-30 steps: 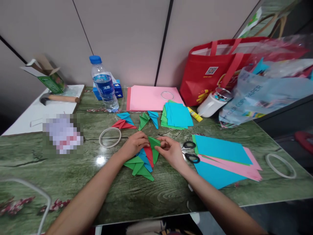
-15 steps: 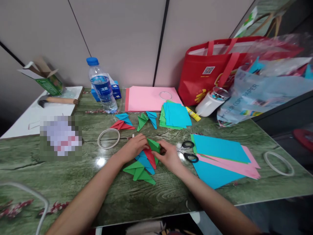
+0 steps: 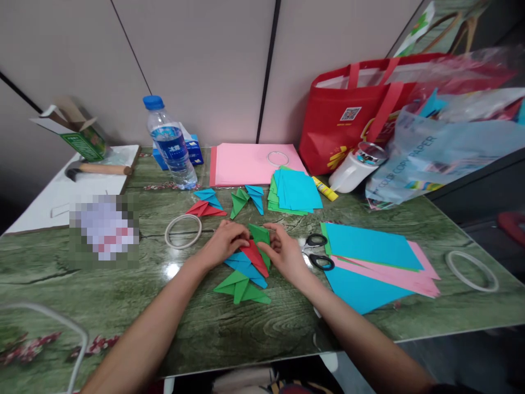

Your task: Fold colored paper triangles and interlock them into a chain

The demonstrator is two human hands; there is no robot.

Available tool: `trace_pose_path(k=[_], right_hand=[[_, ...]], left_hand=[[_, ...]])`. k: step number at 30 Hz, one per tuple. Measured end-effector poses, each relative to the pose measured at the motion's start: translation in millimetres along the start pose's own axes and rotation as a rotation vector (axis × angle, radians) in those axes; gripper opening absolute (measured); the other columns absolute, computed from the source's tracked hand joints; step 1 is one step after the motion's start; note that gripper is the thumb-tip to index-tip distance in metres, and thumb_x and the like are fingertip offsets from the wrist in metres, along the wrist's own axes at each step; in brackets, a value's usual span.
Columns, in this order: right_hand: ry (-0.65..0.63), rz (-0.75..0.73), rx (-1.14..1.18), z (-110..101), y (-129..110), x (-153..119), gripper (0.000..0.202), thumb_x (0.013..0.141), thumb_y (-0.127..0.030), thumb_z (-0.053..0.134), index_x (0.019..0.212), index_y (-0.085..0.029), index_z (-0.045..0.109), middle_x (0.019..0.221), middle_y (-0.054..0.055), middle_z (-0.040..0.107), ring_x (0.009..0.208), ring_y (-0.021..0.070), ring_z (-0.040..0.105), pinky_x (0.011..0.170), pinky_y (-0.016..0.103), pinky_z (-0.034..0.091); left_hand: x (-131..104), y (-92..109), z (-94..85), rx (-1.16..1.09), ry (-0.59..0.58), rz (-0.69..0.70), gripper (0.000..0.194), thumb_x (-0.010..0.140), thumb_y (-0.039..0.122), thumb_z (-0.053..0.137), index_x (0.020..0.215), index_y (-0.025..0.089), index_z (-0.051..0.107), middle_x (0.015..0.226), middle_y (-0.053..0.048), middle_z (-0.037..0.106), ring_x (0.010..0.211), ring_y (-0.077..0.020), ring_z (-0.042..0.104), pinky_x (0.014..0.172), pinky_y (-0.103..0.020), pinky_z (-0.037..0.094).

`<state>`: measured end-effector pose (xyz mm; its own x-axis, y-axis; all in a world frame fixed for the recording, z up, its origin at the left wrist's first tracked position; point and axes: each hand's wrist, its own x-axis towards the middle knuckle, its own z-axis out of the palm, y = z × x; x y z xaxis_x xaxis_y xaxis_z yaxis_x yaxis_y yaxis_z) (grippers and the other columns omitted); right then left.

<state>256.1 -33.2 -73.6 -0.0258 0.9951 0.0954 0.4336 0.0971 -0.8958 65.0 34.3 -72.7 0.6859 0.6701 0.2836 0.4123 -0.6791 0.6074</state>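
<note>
A row of interlocked folded paper pieces lies on the table between my hands. From the near end it runs a green piece (image 3: 240,287), a blue piece (image 3: 248,268), a red piece (image 3: 257,259) and an upright green piece (image 3: 259,235). My left hand (image 3: 225,242) has its fingers curled closed at the upper left end of the red piece; its fingertips are partly hidden. At the far end, my right hand (image 3: 286,250) holds the upright green piece by its right edge between thumb and fingers.
Loose folded pieces (image 3: 205,208) lie beyond my hands. Scissors (image 3: 320,261) and coloured sheets (image 3: 373,246) are on the right. A tape ring (image 3: 183,232) sits left of my left hand. Behind stand a water bottle (image 3: 172,145), cut paper squares (image 3: 297,189) and a red bag (image 3: 332,126).
The paper row has shifted slightly right and turned a little. My right hand's fingers have loosened and lifted along the upright green piece. The left hand stays at the red piece.
</note>
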Motion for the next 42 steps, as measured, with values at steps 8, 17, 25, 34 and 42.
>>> trace_pose_path(k=[8,17,25,34,42], right_hand=[[0.023,-0.083,-0.354,-5.5,-4.2,-5.4,0.023,0.086,-0.025,0.054,0.107,-0.016,0.057,0.079,0.004,0.057,0.06,0.0161,0.055,0.057,0.029,0.048],[-0.169,-0.335,-0.591,-24.8,-10.8,-19.7,0.04,0.085,-0.018,0.056,0.124,-0.018,0.055,0.126,0.017,0.046,0.105,0.0283,0.056,0.083,0.045,0.053],[-0.274,-0.601,-0.571,-32.9,11.4,-22.8,0.032,0.089,-0.024,0.055,0.12,-0.017,0.06,0.131,0.015,0.052,0.134,0.0281,0.033,0.106,0.054,0.035],[-0.268,-0.66,-0.567,-22.9,4.9,-29.0,0.029,0.09,-0.015,0.049,0.115,-0.012,0.061,0.128,0.015,0.057,0.131,0.0255,0.04,0.109,0.052,0.031],[-0.252,-0.595,-0.476,-23.7,6.3,-30.7,0.032,0.089,-0.019,0.051,0.12,-0.015,0.058,0.128,0.015,0.056,0.128,0.0245,0.044,0.102,0.044,0.044]], left_hand=[[-3.5,-1.1,4.4,0.149,0.026,0.163,0.023,0.091,0.029,0.049,0.083,0.017,0.067,0.08,-0.004,0.058,0.077,-0.0141,0.053,0.072,-0.026,0.04],[-1.6,21.3,-9.8,0.323,-0.2,0.063,0.021,0.092,0.026,0.047,0.099,0.016,0.064,0.089,-0.006,0.058,0.076,-0.0146,0.057,0.066,-0.024,0.044],[-16.4,32.6,-9.1,0.362,-0.136,0.125,0.028,0.091,0.034,0.047,0.09,0.016,0.067,0.096,-0.009,0.059,0.091,-0.0206,0.055,0.081,-0.036,0.047],[-26.3,25.6,10.0,0.3,0.045,0.117,0.024,0.09,0.03,0.05,0.08,0.015,0.066,0.1,-0.01,0.058,0.091,-0.019,0.052,0.082,-0.036,0.048],[-25.3,30.3,7.1,0.344,0.02,0.147,0.023,0.092,0.028,0.047,0.088,0.016,0.066,0.091,-0.008,0.06,0.088,-0.0182,0.051,0.079,-0.034,0.048]])
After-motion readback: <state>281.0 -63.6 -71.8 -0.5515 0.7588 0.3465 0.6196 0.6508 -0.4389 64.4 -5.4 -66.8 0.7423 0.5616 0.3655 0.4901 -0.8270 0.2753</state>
